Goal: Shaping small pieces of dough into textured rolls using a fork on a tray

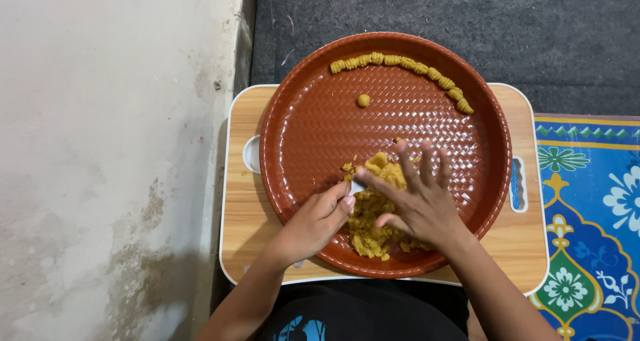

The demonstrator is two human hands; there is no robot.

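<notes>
Head view shows the left hand (pixel 313 224) pinching a small white tool (pixel 357 188) beside the yellow dough (pixel 373 221) at lower centre of the brown tray (pixel 300 134), right hand (pixel 417 201) open above; small, even portions seem best.

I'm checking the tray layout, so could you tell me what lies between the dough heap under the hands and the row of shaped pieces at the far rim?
In the head view, one small dough ball; otherwise bare tray.

Glossy brown plastic tray (pixel 300 134) with woven texture, on a smooth wood-look board (pixel 243 228); crumbly yellow dough (pixel 370 231).
</notes>
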